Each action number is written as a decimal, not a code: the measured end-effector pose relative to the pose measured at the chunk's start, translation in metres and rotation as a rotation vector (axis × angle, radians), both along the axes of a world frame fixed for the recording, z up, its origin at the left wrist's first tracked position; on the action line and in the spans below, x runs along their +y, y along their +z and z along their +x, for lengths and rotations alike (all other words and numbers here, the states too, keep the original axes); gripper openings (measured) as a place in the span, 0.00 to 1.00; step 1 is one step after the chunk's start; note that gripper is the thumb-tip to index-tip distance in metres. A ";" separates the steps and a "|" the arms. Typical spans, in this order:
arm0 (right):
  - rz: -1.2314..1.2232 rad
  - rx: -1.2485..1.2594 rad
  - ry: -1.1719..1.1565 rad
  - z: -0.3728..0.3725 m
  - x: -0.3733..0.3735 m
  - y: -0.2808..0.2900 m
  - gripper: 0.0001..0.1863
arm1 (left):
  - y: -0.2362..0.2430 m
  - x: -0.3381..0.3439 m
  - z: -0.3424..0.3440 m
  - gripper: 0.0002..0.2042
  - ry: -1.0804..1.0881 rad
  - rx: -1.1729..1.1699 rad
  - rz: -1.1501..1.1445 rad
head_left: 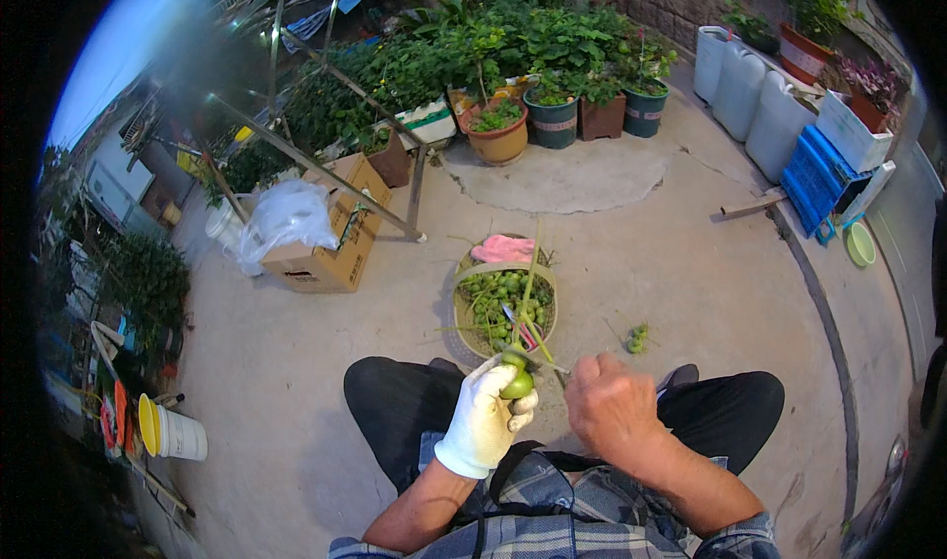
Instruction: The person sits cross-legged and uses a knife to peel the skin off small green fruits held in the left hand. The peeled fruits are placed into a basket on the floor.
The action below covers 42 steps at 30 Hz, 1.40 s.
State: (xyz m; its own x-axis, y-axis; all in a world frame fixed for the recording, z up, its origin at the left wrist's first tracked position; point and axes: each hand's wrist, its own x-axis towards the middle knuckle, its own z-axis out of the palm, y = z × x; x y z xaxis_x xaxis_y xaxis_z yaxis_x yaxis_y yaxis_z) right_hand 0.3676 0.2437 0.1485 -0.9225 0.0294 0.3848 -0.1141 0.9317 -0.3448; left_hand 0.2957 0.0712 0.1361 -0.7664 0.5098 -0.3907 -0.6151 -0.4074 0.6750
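Green fruit (517, 386) part-hidden by gloved left fingers (521, 422).

Your bare right hand (614, 406) hides most of the thin object (560, 372) in its fist, and your gloved left hand (483, 421) covers part of the green fruit (518, 387). Your legs (730, 413) mostly hide your shoes (679, 375); the lower edge crops your checked shirt (538, 537). At upper left, a blur veils part of the metal frame (318, 168).

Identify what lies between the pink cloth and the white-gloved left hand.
In the head view, a basket of small green fruit lies between the pink cloth and the white-gloved left hand; a long green stem crosses over it.
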 end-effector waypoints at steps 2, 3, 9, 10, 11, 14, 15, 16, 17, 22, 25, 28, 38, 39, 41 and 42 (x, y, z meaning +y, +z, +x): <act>-0.051 0.009 0.018 0.004 0.000 0.003 0.10 | 0.000 -0.001 -0.003 0.13 0.004 -0.022 0.032; -0.089 0.027 0.049 0.008 -0.001 0.003 0.10 | 0.000 -0.003 -0.004 0.15 -0.002 -0.028 0.030; -0.264 0.095 -0.130 0.009 0.014 -0.011 0.10 | 0.006 -0.013 -0.003 0.20 -0.123 -0.072 0.260; -0.277 0.080 -0.186 0.009 0.017 -0.015 0.10 | 0.007 -0.014 -0.003 0.21 -0.133 -0.100 0.304; -0.243 0.061 -0.172 0.011 0.019 -0.018 0.09 | 0.008 -0.014 -0.002 0.20 -0.120 -0.074 0.280; -0.235 0.039 -0.082 0.020 0.015 -0.024 0.10 | 0.010 -0.011 -0.001 0.20 -0.076 -0.037 0.186; -0.234 0.037 -0.072 0.021 0.013 -0.025 0.10 | 0.012 -0.010 0.001 0.20 -0.056 -0.019 0.126; -0.233 0.036 -0.062 0.022 0.010 -0.024 0.10 | 0.014 -0.009 0.002 0.20 -0.036 -0.002 0.064; -0.231 0.026 -0.045 0.023 0.009 -0.024 0.10 | 0.015 -0.008 0.003 0.19 -0.036 0.010 0.037; -0.157 0.043 -0.018 0.017 0.012 -0.015 0.09 | 0.020 0.001 0.008 0.14 -0.026 0.027 0.001; -0.119 0.046 0.010 0.014 0.011 -0.010 0.09 | 0.020 0.005 0.012 0.11 -0.012 0.047 -0.157; -0.099 0.037 0.051 0.013 0.009 -0.008 0.09 | 0.018 0.006 0.012 0.09 0.005 0.057 -0.132; -0.063 0.016 0.084 0.010 -0.005 -0.009 0.09 | 0.015 0.006 0.010 0.07 0.021 0.087 -0.192; -0.051 0.027 0.063 0.010 -0.005 -0.009 0.09 | 0.015 0.008 0.011 0.07 0.032 0.077 -0.195; -0.025 0.043 0.040 0.008 -0.002 -0.008 0.09 | 0.015 0.008 0.012 0.07 0.033 0.052 -0.183; -0.018 0.035 0.016 0.007 0.000 -0.008 0.09 | 0.014 0.008 0.012 0.08 0.025 0.039 -0.169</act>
State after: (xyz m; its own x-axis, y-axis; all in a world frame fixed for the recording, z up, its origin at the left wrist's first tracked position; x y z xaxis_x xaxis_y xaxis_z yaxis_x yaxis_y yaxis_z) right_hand 0.3743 0.2434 0.1406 -0.9091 0.0221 0.4161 -0.1409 0.9235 -0.3569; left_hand 0.3081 0.0790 0.1501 -0.7942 0.4202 -0.4390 -0.5783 -0.3007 0.7584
